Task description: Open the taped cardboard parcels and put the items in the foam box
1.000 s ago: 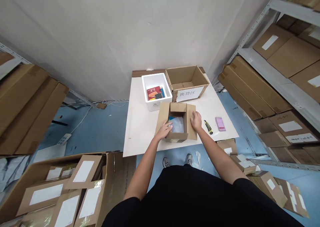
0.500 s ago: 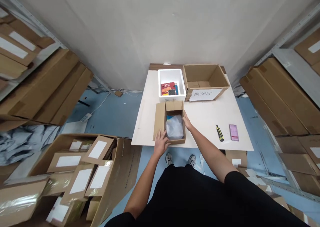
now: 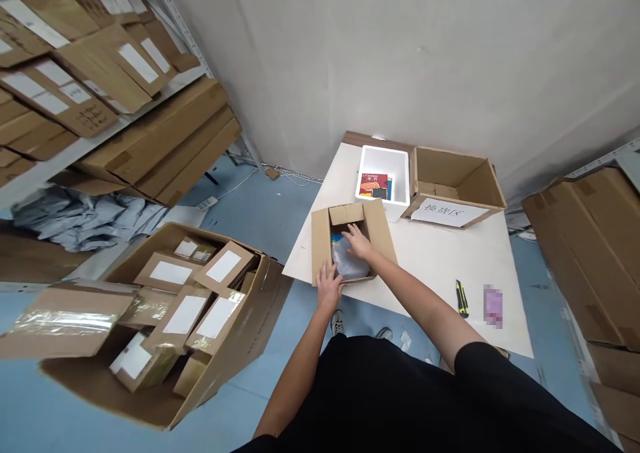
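Observation:
A small open cardboard box (image 3: 320,243) sits at the near left edge of the white table (image 3: 440,253), flaps spread. Inside it lies a clear plastic-wrapped packet (image 3: 345,265) over something blue. My right hand (image 3: 357,242) reaches down into the box, fingers stretched flat on the packet. My left hand (image 3: 329,286) rests against the box's near wall, fingers spread on the cardboard.
A white foam box (image 3: 383,173) with books and a larger open carton (image 3: 455,186) with a paper label stand at the table's back. A utility knife (image 3: 461,298) and a pink item (image 3: 493,306) lie to the right. A big carton of labelled parcels (image 3: 175,306) is on the floor, left; shelves flank both sides.
The view has swung left. My right hand moved from the box's right side into the box onto the packet. My left hand stayed at the near wall.

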